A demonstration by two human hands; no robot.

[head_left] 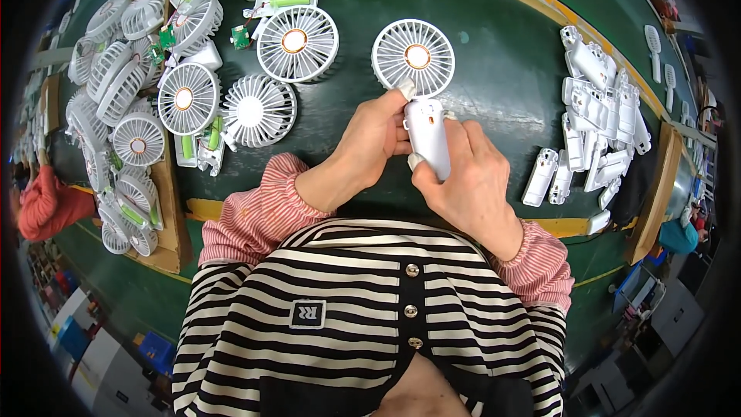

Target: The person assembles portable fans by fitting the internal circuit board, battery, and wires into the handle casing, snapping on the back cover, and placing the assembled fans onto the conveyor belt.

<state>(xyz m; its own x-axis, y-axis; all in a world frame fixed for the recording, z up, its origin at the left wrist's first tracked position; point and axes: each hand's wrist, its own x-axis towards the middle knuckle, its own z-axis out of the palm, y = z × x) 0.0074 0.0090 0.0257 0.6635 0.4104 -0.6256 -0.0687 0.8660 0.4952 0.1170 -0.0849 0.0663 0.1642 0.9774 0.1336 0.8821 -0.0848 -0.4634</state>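
Between my two hands is a white handheld fan, its round caged head (417, 57) pointing away from me and its smooth white handle (428, 135) toward me. My left hand (369, 139) grips the handle's left side, with the thumb up near the joint below the head. Wrapped round the lower right side of the handle is my right hand (467, 174), thumb lying along its near end. White coverings show on some fingertips. A small slot is visible on the handle's upper face. The handle's underside is hidden.
Several fan heads with green batteries and circuit boards lie left, many inside a cardboard box (176, 220). A fan head (297, 44) rests left of centre. White handle covers (594, 112) are piled right, beside a cardboard strip (656, 193). Another person (50, 201) is far left.
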